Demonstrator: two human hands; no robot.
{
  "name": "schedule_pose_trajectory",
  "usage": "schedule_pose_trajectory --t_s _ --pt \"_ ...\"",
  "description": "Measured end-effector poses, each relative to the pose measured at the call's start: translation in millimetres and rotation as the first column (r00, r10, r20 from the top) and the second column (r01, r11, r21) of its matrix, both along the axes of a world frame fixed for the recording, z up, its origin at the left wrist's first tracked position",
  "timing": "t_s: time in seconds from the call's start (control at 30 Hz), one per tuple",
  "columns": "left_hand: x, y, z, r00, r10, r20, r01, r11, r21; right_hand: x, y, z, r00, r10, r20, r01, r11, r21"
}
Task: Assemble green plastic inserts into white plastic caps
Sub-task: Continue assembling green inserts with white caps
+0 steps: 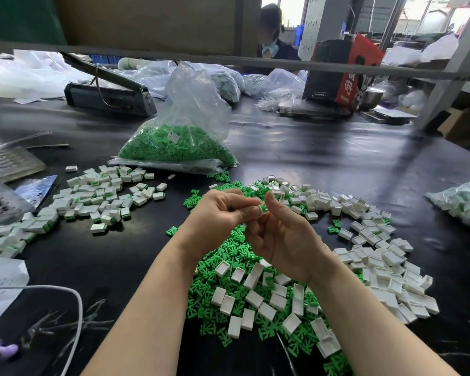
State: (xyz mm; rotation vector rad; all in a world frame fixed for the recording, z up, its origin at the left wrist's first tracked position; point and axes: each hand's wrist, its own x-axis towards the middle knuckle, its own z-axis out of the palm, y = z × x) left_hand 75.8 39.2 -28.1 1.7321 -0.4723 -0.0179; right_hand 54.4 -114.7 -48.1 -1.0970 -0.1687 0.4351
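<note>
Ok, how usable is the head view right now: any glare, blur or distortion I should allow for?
Head view: the black table carries pale streaks of window glare; straight bars bow near the edges, a wide-angle effect; the left hand and right hand are sharp enough, but the small piece pinched between them is mostly hidden; the clear bag of green inserts reflects light; the background is softer.

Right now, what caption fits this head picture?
Both hands press a white cap together above green inserts.

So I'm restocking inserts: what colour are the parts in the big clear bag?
Green, seen in the head view: the clear bag holds green inserts.
</note>
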Motion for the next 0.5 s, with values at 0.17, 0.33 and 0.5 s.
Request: schedule_pose_trajectory --t_s 0.17,0.33,0.5 --pt "-2.6 -1.7 1.5 1.000 -0.001 0.004 0.001 1.000 0.000 -1.3 0.2 0.3 0.999 -0.023 0.030 0.023 0.999 -0.023" --pt "-1.6 -0.7 0.9 0.999 -0.033 -0.009 0.033 0.999 -0.001 -1.5 1.0 0.8 0.998 -0.039 0.040 0.040 0.999 -0.025" --pt "0.5 -1.0 1.2 1.000 -0.028 -0.007 0.028 0.999 -0.032 -1.6 6.8 -0.1 0.997 -0.067 0.043 0.066 0.998 0.023"
